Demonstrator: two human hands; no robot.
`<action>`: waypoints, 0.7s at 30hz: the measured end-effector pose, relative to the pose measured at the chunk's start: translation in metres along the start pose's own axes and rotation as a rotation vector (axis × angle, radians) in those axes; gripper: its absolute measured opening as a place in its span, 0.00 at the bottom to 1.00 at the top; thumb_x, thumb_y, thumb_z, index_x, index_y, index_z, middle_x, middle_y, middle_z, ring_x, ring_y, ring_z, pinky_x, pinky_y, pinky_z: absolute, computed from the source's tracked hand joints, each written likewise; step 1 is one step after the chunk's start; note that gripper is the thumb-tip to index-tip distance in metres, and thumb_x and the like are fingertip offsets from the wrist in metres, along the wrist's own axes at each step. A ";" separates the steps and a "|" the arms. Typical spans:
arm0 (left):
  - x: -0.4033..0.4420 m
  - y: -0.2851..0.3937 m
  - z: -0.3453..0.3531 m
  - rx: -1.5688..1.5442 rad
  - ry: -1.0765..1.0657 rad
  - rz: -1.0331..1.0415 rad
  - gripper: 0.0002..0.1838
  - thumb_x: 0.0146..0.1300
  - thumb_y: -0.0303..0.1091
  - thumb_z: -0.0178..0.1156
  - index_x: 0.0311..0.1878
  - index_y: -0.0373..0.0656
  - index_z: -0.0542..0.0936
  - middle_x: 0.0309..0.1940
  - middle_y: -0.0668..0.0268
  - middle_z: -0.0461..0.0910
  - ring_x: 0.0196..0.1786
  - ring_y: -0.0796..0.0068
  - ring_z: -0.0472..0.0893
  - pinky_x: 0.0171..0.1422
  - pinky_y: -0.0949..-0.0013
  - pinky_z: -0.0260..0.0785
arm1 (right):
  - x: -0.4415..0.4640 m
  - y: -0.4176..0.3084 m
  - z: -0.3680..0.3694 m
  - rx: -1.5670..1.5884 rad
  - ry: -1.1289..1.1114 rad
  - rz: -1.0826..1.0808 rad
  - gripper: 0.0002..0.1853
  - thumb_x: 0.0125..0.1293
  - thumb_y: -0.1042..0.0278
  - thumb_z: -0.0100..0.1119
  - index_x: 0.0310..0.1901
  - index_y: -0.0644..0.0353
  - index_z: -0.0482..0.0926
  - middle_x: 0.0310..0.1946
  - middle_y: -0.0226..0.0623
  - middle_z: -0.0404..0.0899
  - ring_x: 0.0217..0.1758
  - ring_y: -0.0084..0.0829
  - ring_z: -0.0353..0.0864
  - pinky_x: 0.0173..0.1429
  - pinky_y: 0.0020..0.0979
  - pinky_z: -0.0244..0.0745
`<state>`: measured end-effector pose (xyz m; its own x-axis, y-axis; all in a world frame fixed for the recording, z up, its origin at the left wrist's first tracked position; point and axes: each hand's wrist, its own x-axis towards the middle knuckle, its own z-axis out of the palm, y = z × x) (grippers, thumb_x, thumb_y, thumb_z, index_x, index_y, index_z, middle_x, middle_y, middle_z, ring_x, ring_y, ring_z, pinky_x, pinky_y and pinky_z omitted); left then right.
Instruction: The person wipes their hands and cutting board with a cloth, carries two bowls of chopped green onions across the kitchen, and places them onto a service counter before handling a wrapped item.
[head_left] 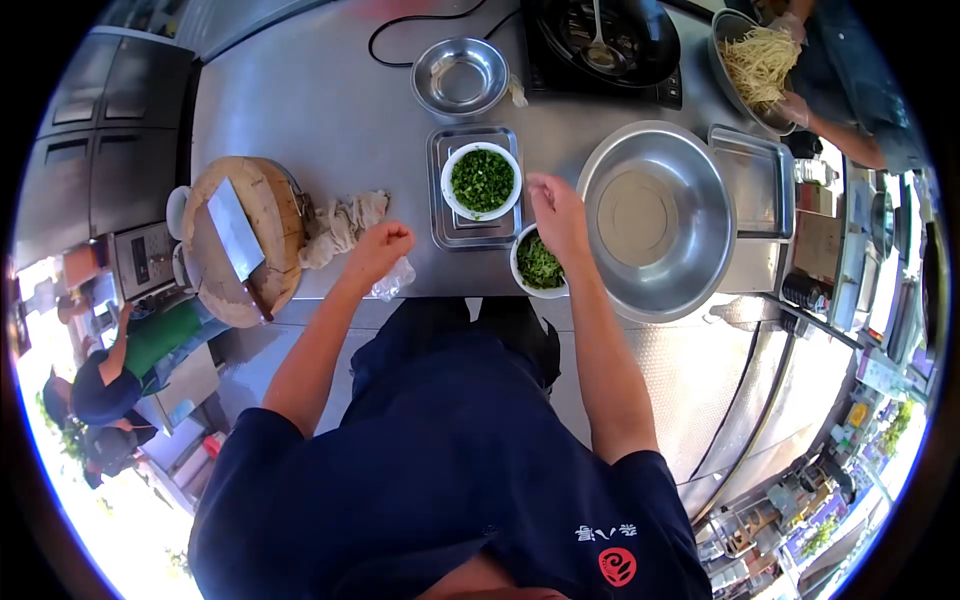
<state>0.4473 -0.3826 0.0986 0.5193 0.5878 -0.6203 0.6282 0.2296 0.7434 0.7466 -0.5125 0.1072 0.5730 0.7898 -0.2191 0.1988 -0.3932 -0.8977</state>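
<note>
My left hand (378, 252) is closed at the table's front edge, with crumpled clear plastic (393, 279) hanging at its lower side. To its left lies a wrinkled beige cloth (341, 229). My right hand (559, 215) has its fingers bent together, their tips beside a white bowl of finely chopped greens (481, 181). That bowl stands on a scale in a metal tray (450, 232). Partly under my right wrist is a second white bowl of chopped greens (540, 265). Anything between my right fingers is too small to make out.
A cleaver (235, 228) lies on a round wooden chopping block (205, 270) at left. Right stands a large steel basin (700, 200); behind are a small steel bowl (460, 76) and a wok with ladle (640, 35). A co-worker's gloved hands hold a bowl of pale shreds (757, 65).
</note>
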 end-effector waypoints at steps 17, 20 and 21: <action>-0.062 -0.027 0.026 -0.366 0.083 -0.216 0.04 0.68 0.29 0.62 0.38 0.38 0.81 0.24 0.74 0.77 0.26 0.88 0.73 0.31 0.78 0.63 | 0.122 0.024 0.012 -0.031 -0.064 0.219 0.25 0.66 0.76 0.49 0.65 0.66 0.74 0.59 0.50 0.80 0.61 0.42 0.81 0.61 0.34 0.75; -0.040 -0.012 0.021 -0.351 0.025 -0.112 0.04 0.67 0.28 0.62 0.39 0.38 0.81 0.25 0.75 0.77 0.27 0.88 0.73 0.32 0.79 0.64 | 0.078 0.008 -0.013 0.193 0.003 0.130 0.22 0.70 0.74 0.52 0.64 0.66 0.76 0.56 0.44 0.83 0.60 0.30 0.82 0.56 0.28 0.76; -0.035 -0.005 0.020 -0.355 0.015 -0.088 0.04 0.67 0.28 0.62 0.39 0.38 0.81 0.25 0.75 0.77 0.27 0.88 0.73 0.32 0.79 0.64 | 0.064 0.000 -0.018 0.190 0.002 0.069 0.21 0.70 0.74 0.52 0.64 0.66 0.76 0.55 0.43 0.83 0.60 0.30 0.82 0.56 0.28 0.76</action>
<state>0.4374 -0.4194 0.1114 0.4623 0.5643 -0.6840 0.4286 0.5331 0.7294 0.7979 -0.4701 0.1002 0.5819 0.7627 -0.2822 0.0054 -0.3506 -0.9365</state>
